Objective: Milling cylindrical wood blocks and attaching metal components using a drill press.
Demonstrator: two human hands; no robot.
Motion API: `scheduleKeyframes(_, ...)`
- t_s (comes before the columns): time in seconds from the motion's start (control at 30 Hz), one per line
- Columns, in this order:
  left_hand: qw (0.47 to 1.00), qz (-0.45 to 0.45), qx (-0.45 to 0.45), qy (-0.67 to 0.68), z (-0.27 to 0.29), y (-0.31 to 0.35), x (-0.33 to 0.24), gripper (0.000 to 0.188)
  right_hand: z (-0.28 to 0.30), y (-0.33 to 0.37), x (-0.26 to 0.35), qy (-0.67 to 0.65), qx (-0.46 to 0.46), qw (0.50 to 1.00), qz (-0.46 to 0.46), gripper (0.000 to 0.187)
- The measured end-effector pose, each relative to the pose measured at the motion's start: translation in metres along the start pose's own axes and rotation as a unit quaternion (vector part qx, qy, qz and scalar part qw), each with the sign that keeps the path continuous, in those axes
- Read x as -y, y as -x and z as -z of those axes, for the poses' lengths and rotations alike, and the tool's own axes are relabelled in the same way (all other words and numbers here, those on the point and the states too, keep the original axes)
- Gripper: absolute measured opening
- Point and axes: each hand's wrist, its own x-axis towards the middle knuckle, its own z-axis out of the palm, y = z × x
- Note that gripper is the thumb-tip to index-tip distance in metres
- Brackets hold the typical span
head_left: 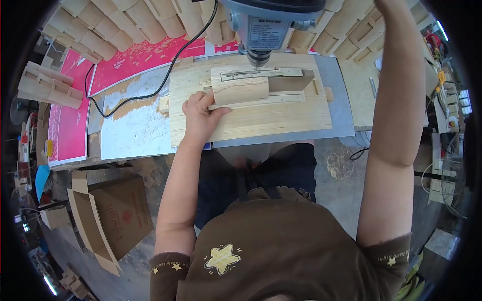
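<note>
A curved, pale wooden piece (pixel 241 90) lies in a wooden jig fixed to a flat board (pixel 261 120). My left hand (pixel 199 116) grips the piece at its left end, the thumb lying along the near side and the fingers bent behind. Right above stands a bench drill (pixel 263 32), its chuck (pixel 259 57) over the strip at the back of the jig. A thin bit seems to reach down close to that strip; whether it touches, I cannot tell. My right arm (pixel 396 90) stretches up past the drill's right side, and its hand is cut off by the top edge.
Rows of similar curved wooden pieces (pixel 135 22) stand along the back of the bench, with a few more (pixel 50 85) at the left. A black cable (pixel 173 67) loops across the pink sheet (pixel 143 57). An open cardboard box (pixel 120 215) sits on the floor, lower left.
</note>
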Motion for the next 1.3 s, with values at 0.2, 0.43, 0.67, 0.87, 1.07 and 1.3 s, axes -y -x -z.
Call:
scheduleKeyframes(0.2, 1.000, 0.013, -0.007, -0.020, 0.003, 0.002, 0.008, 0.046, -0.006, 0.064, -0.009, 0.130, -0.022, 0.981, 0.146, 0.041)
scheduleKeyframes(0.43, 1.000, 0.010, -0.025, -0.015, 0.010, 0.006, 0.008, 0.048, -0.063, 0.170, -0.080, -0.142, -0.097, 0.972, 0.162, 0.012)
scheduleKeyframes(0.67, 0.999, -0.013, -0.017, -0.032, 0.000, 0.002, 0.006, 0.052, -0.106, 0.175, -0.125, -0.173, -0.170, 0.945, 0.221, 0.010)
scheduleKeyframes(0.87, 0.993, -0.016, -0.041, -0.114, 0.010, 0.013, -0.002, 0.051, -0.026, 0.093, -0.048, -0.090, -0.087, 0.962, 0.244, 0.017)
scheduleKeyframes(1.07, 0.996, 0.001, -0.026, -0.082, -0.027, -0.005, -0.029, 0.050, -0.021, -0.004, -0.037, 0.021, 0.045, 0.991, 0.121, 0.037)
scheduleKeyframes(1.3, 0.996, 0.008, -0.020, -0.087, -0.015, 0.003, -0.021, 0.048, -0.020, 0.094, -0.052, -0.034, -0.040, 0.949, 0.312, 0.021)
